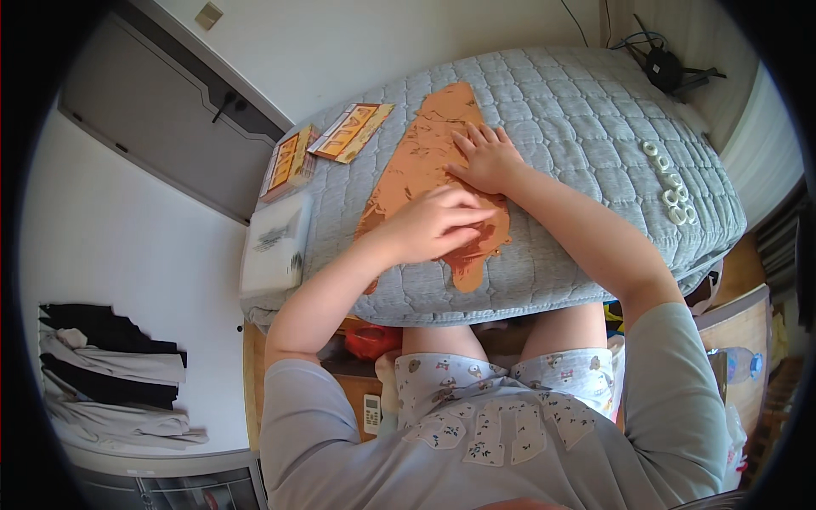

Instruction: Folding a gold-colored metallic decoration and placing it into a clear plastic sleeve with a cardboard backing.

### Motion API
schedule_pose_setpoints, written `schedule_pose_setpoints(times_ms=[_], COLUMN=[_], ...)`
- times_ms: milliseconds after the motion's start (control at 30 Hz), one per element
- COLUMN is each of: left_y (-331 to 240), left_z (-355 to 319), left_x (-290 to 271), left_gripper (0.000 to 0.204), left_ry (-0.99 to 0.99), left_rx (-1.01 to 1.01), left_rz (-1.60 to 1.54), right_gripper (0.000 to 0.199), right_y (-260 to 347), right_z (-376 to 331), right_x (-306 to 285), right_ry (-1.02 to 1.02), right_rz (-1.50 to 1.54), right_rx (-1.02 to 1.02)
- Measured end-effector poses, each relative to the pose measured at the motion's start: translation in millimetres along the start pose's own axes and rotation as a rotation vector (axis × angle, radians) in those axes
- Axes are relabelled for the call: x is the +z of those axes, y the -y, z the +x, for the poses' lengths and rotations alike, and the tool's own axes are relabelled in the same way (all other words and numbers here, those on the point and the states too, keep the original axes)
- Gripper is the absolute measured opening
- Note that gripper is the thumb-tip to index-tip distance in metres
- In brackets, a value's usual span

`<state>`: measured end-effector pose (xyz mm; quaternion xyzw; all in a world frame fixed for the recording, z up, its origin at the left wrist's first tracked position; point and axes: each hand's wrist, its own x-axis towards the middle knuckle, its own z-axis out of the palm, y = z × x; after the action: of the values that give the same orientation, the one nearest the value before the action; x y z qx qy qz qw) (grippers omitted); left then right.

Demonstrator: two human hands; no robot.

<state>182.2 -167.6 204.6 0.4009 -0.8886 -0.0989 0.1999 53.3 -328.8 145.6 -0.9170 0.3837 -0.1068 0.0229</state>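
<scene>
A long orange-brown flat sheet (406,161) with darker marks and ragged edges lies on a grey quilted mattress (561,110). It is narrow at the far end and broad near me. My right hand (491,163) rests on its right side, palm down with fingers spread. Over its nearer, darker part is my left hand (433,223), fingers bent and thumb drawn toward the index finger. Whatever lies between those fingertips is too small to make out. Near the sheet's front edge, a rounded tab (467,276) points toward me.
Left of the sheet lie a printed autumn-coloured packet (353,132), a stack of similar packets (289,163) and a whitish plastic bag (276,242). Several small white rings (671,180) sit at the right. A black router (663,68) stands at the far right corner.
</scene>
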Motion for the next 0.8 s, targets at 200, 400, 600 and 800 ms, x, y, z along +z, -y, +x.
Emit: schedule_pose_setpoints(times_ms=[200, 400, 600, 800], left_y=[32.1, 12.7, 18.3, 27.2], left_z=[-65.1, -71.8, -67.2, -67.8], left_x=[-46.5, -33.5, -16.0, -15.3], left_gripper=[0.044, 0.043, 0.04, 0.039], left_ry=[0.189, 0.093, -0.071, -0.178], left_rx=[-0.201, -0.354, -0.152, -0.058], left_rz=[0.19, 0.163, 0.41, 0.551], right_gripper=[0.082, 0.081, 0.081, 0.085], right_y=[5.4, -0.1, -1.7, 3.7], right_z=[2.4, 2.2, 2.0, 2.9], right_x=[-4.5, 5.9, 6.8, -3.8], right_ry=[0.08, -0.038, -0.043, 0.064], right_rz=[-0.001, -0.007, -0.01, -0.008], right_rx=[-0.011, -0.024, -0.027, -0.013])
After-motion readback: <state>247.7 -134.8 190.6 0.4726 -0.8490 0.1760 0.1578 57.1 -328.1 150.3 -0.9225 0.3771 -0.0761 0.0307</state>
